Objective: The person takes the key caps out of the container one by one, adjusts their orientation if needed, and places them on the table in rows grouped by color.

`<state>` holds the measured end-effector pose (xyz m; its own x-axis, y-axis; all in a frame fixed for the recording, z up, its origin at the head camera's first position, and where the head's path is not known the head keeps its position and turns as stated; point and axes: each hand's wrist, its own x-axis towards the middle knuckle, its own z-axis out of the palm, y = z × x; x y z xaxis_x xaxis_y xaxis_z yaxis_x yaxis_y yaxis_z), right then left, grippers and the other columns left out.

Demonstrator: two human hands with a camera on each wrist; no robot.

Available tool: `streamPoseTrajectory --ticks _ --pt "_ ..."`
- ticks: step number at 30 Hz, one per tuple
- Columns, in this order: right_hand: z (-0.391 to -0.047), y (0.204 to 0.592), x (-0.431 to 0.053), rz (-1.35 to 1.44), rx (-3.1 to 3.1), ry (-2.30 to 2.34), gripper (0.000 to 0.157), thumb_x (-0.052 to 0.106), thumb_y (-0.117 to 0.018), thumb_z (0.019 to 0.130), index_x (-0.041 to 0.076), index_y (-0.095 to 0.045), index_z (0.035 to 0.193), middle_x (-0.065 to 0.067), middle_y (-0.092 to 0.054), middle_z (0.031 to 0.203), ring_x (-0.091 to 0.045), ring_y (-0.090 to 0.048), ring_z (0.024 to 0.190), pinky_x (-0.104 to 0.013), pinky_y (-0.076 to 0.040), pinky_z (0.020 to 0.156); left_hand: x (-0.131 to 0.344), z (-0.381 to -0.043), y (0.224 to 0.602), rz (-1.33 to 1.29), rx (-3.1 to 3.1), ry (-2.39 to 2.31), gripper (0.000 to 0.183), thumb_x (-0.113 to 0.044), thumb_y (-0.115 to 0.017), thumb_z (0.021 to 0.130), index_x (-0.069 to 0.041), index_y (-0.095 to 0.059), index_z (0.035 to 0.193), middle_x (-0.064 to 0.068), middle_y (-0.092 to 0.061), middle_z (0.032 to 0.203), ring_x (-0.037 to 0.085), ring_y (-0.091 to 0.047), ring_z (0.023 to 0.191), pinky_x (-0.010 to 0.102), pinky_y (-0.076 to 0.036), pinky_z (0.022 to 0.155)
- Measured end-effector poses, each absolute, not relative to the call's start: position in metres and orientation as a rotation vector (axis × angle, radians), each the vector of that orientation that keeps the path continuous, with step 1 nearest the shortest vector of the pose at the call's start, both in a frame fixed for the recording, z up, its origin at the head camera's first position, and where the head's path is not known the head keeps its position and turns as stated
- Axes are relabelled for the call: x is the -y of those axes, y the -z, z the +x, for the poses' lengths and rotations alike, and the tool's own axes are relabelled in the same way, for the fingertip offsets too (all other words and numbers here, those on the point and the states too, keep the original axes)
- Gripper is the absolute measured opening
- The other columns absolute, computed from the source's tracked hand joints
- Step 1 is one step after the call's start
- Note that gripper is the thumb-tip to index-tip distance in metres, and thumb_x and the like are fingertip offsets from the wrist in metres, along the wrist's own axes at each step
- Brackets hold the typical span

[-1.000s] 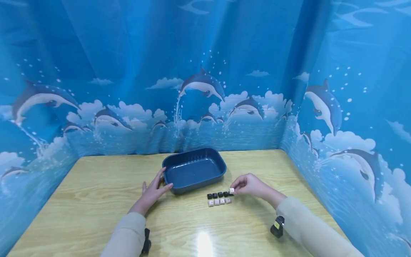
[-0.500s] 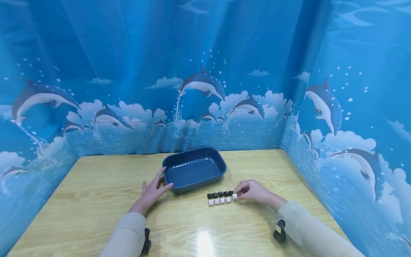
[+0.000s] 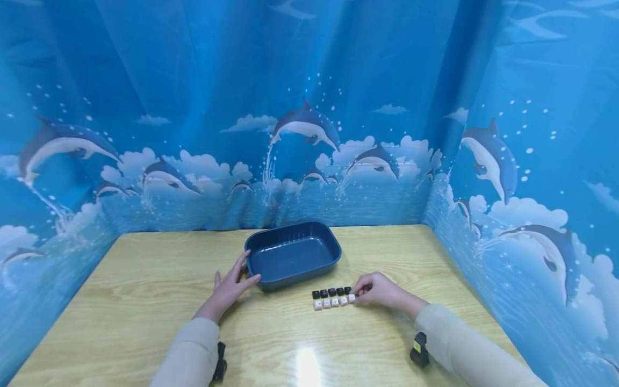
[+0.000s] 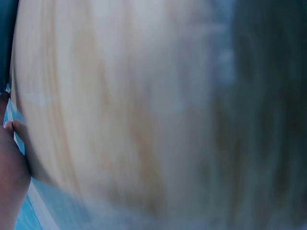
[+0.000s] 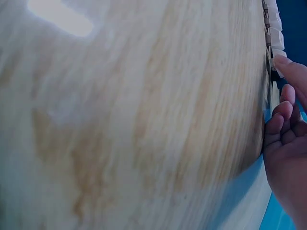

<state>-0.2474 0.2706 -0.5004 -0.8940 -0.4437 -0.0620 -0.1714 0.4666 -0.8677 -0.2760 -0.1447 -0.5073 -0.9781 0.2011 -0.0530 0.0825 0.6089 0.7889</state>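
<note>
In the head view, two short rows of keycaps lie on the table: black keycaps [image 3: 331,292] behind, white keycaps [image 3: 335,302] in front. My right hand [image 3: 382,291] pinches the white keycap [image 3: 351,298] at the right end of the front row. The right wrist view shows the thumb [image 5: 288,64] against that end keycap [image 5: 278,58], with the other fingers curled below. My left hand [image 3: 228,293], fingers spread, touches the left side of a dark blue rectangular tray [image 3: 292,260]. Only part of the left hand [image 4: 12,177] shows in the left wrist view.
The keycap rows sit just in front of the tray's right corner. A light wood-grain table [image 3: 159,279] carries everything. Behind and to the right hangs a blue curtain [image 3: 203,97] printed with dolphins.
My right hand has brought the white keycap from behind, beside the black row, forward to the right end of the white row. The left hand and tray have stayed put.
</note>
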Motion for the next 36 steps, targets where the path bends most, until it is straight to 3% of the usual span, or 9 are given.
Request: streamPoseTrajectory --ticks 19,30,33,36 --pt "-0.245 0.495 -0.268 -0.434 -2.414 1.34 0.021 0.001 -0.08 0.075 0.001 -0.074 0.095 -0.001 -0.062 0.077 -0.012 -0.055 0.071 -0.02 -0.049 0.062 0.144 -0.274 0.506 0.228 -2.677 -1.313 0.082 -0.047 -0.06 0.094 -0.025 -0.012 0.158 0.02 -0.032 0.153 0.042 -0.02 0.143 0.061 0.022 0.107" --pt "-0.247 0.5 -0.27 -0.43 -2.402 1.33 0.02 0.001 -0.079 0.076 0.003 -0.074 0.096 -0.002 -0.064 0.079 -0.014 -0.058 0.073 -0.023 -0.052 0.064 0.147 -0.275 0.511 0.245 -2.681 -1.366 0.082 -0.039 -0.064 0.094 -0.023 -0.015 0.157 0.022 -0.033 0.152 0.04 -0.027 0.141 0.062 0.021 0.107" --pt "-0.248 0.496 -0.27 -0.431 -2.402 1.327 0.022 -0.001 -0.077 0.076 0.001 -0.074 0.097 -0.003 -0.066 0.081 -0.016 -0.059 0.076 -0.023 -0.053 0.065 0.15 -0.274 0.51 0.27 -2.669 -1.412 0.082 -0.035 -0.066 0.093 -0.021 -0.017 0.157 0.022 -0.031 0.154 0.04 -0.026 0.141 0.064 0.019 0.108" --pt "-0.251 0.487 -0.272 -0.455 -2.404 1.333 0.023 -0.004 -0.076 0.077 -0.003 -0.072 0.1 -0.006 -0.067 0.082 -0.016 -0.06 0.077 -0.024 -0.053 0.065 0.153 -0.275 0.51 0.293 -2.618 -1.508 0.083 -0.031 -0.068 0.092 -0.021 -0.017 0.157 0.022 -0.022 0.157 0.043 -0.021 0.142 0.064 0.006 0.112"
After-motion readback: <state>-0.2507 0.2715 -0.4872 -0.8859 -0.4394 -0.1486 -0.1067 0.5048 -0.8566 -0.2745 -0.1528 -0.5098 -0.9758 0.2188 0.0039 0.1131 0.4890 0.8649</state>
